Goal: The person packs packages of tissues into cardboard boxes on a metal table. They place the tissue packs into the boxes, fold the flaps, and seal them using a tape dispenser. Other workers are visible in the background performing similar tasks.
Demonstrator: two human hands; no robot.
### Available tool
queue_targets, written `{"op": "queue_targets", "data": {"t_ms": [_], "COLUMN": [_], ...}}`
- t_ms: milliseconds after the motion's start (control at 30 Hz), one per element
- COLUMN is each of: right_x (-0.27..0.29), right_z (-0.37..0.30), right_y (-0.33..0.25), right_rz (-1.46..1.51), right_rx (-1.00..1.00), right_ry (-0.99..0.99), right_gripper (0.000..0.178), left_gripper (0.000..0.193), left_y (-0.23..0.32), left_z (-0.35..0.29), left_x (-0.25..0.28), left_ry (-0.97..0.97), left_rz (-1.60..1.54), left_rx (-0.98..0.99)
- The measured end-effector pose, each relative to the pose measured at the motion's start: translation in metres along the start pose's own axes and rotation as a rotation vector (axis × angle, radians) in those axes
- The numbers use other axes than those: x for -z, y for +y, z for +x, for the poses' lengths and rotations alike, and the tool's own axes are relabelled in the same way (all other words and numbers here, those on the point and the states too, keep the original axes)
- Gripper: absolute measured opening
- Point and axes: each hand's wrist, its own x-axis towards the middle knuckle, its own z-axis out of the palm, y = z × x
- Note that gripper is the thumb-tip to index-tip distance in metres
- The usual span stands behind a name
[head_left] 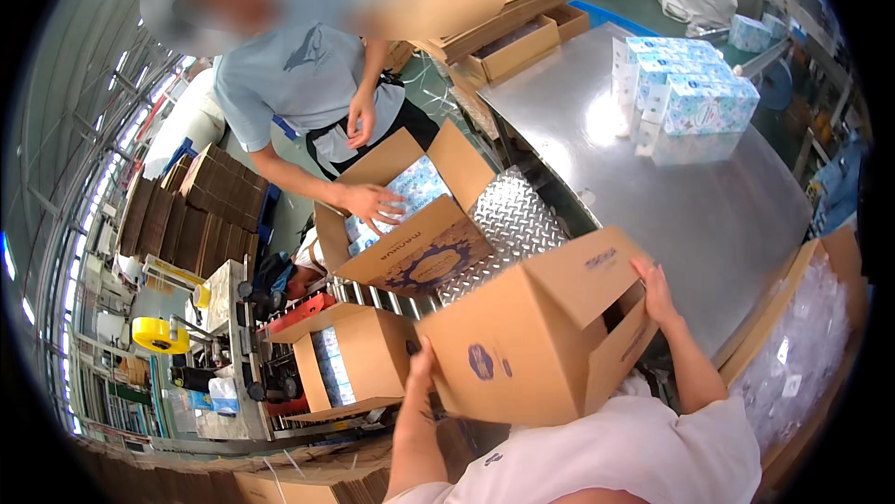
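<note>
In front of my chest I hold a brown cardboard box (485, 355), tilted, with flaps standing out at its right end. My left hand (422, 366) is closed on the box's left side. My right hand (656, 294) grips the edge of a flap at the far right; some of its fingers are hidden behind the cardboard. Just beyond stands another open carton (419, 266) filled with blue-and-white packs (419, 189). A co-worker's hand (371, 206) rests over those packs. To the left, a third open carton (368, 350) holds similar packs.
A metal table (736, 196) on the right bears several blue-patterned packs (699, 94). A diamond-plate surface (513, 215) joins a roller conveyor (387, 299). Yellow tape (160, 335) sits on a machine at left. Flattened cartons (196, 206) are stacked behind. A box of clear plastic (792, 345) stands at right.
</note>
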Motion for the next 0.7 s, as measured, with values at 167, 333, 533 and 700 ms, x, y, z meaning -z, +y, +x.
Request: {"op": "queue_targets", "data": {"t_ms": [167,333,533,700], "right_x": [-0.001,-0.018,-0.113,-0.13], "right_z": [0.001,-0.017,-0.034,-0.048], "right_y": [-0.003,-0.016,0.024,0.082], "right_rz": [1.11,1.564,1.588,1.331], "right_rx": [-0.239,-0.428,-0.604,-1.18], "right_ry": [0.13,-0.008,0.036,-0.384], "right_gripper": [0.066,0.067,0.069,0.07], "left_gripper": [0.042,0.077,0.075,0.083], "left_y": [0.149,0.262,0.281,0.209], "left_z": [-0.072,-0.211,-0.274,-0.273], "left_x": [0.07,0.099,0.075,0.022], "left_ry": [-0.292,-0.491,-0.393,-0.339], "left_rz": [0.006,-0.006,0.226,0.787], "left_rx": [-0.489,-0.774,-0.943,-1.02]}}
